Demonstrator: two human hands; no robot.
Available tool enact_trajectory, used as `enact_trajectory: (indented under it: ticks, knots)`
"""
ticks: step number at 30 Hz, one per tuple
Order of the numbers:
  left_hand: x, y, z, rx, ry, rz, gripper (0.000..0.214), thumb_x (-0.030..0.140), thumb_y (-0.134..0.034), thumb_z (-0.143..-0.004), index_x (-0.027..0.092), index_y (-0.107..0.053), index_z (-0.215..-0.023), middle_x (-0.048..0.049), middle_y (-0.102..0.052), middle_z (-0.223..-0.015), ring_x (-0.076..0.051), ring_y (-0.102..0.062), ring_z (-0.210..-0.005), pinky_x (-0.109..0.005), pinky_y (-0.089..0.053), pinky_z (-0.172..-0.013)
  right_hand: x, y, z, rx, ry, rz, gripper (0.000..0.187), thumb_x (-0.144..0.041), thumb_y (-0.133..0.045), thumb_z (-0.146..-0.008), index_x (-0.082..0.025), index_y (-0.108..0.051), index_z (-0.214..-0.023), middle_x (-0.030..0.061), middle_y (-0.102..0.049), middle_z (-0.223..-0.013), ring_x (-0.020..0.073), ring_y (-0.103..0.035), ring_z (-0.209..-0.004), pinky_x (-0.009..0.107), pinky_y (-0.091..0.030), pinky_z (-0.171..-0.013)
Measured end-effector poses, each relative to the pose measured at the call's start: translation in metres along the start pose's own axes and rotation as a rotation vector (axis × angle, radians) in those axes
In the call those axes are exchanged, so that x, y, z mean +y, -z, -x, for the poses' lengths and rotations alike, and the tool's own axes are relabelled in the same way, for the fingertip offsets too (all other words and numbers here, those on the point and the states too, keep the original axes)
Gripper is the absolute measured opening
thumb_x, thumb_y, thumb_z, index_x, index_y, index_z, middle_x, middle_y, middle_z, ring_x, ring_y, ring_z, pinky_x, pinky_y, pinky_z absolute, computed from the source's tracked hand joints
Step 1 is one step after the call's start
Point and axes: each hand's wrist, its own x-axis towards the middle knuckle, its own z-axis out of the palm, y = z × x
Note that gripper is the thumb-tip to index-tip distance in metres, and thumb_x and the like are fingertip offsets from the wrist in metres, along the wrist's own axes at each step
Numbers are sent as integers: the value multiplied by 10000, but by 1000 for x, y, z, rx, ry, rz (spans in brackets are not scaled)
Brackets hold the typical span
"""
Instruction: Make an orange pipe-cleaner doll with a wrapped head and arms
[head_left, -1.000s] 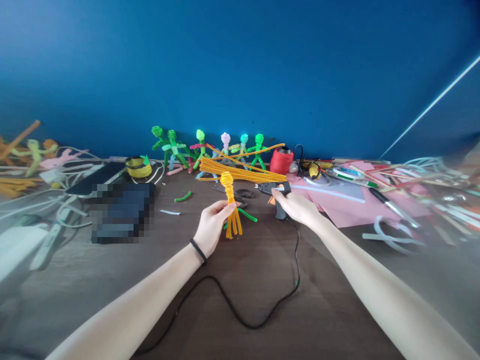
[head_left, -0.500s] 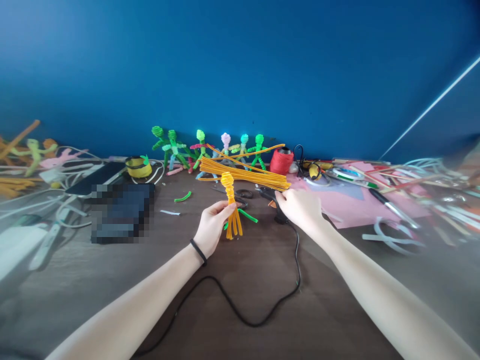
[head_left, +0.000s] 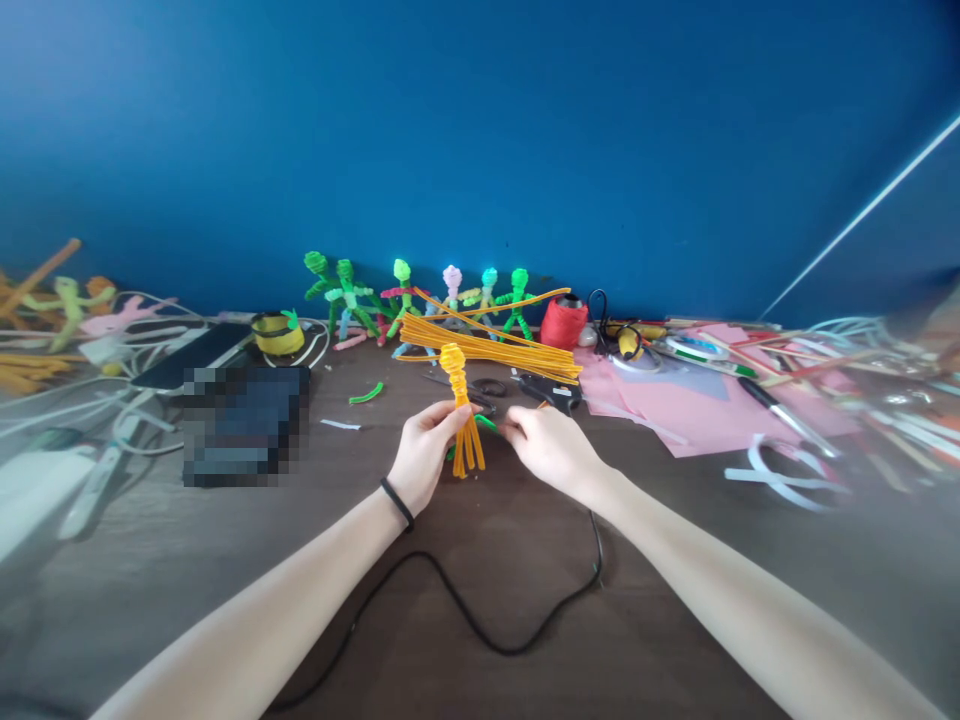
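My left hand (head_left: pixel 426 447), closed in a pinch, holds a yellow pipe-cleaner figure (head_left: pixel 454 378) upright. It has a coiled head and body, with several loose strands hanging below the fingers. To its right my right hand (head_left: pixel 551 448) has its thumb and fingers closed at the end of a short green pipe cleaner (head_left: pixel 486 423). The fingertips cover that end. Just behind the right hand lies a black glue gun (head_left: pixel 550 390). A pair of dark-handled scissors (head_left: pixel 487 388) is behind the figure, partly hidden by it.
A bundle of yellow pipe cleaners (head_left: pixel 495 348) lies at the back, before several coloured pipe-cleaner figures (head_left: pixel 519 290) by the blue wall. Red spool (head_left: pixel 564 322), pink paper (head_left: pixel 697 415) and a marker (head_left: pixel 787 415) are right. A black cable (head_left: pixel 510 650) crosses the front; a dark blurred device (head_left: pixel 247 425) is left.
My right hand has moved left and toward me, from the glue gun to the short green pipe cleaner. The glue gun now shows more fully. My left hand and the yellow figure have hardly moved.
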Motion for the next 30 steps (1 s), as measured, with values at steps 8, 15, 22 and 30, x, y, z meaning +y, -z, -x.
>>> enact_trajectory:
  ticks: [8, 15, 22, 30]
  knots:
    - [0, 0, 1, 44, -16, 104, 143, 273, -668, -617, 145, -636, -672, 23, -583, -601, -66, -519, -575, -173, -393, -555, 5, 4, 0, 326, 63, -573, 249, -346, -400, -847, -193, -453, -658, -21, -496, -504, 108, -480, -482, 218, -355, -538]
    - [2, -3, 3, -2, 12, 98, 180, 283, -636, -651, 135, -576, -733, -13, -618, -664, -123, -591, -602, -248, -469, -604, -2, 0, 4, 401, 41, -728, 227, -348, -379, -859, -193, -448, -708, -46, -437, -445, 90, -431, -422, 210, -345, -495]
    - [1, -2, 4, -58, 10, 68, 209, 292, -614, -687, 116, -561, -787, -31, -636, -642, -145, -616, -598, -271, -496, -606, -7, -4, 9, 374, 115, -651, 205, -326, -404, -844, -182, -455, -708, -49, -444, -453, 76, -428, -411, 185, -331, -456]
    - [0, -1, 7, -136, -35, 9, 220, 347, -583, -719, 138, -558, -782, -21, -638, -667, -142, -626, -637, -231, -489, -580, -15, -13, 14, 393, 250, -397, 173, -250, -405, -831, -169, -478, -697, -44, -472, -486, 54, -397, -396, 168, -291, -422]
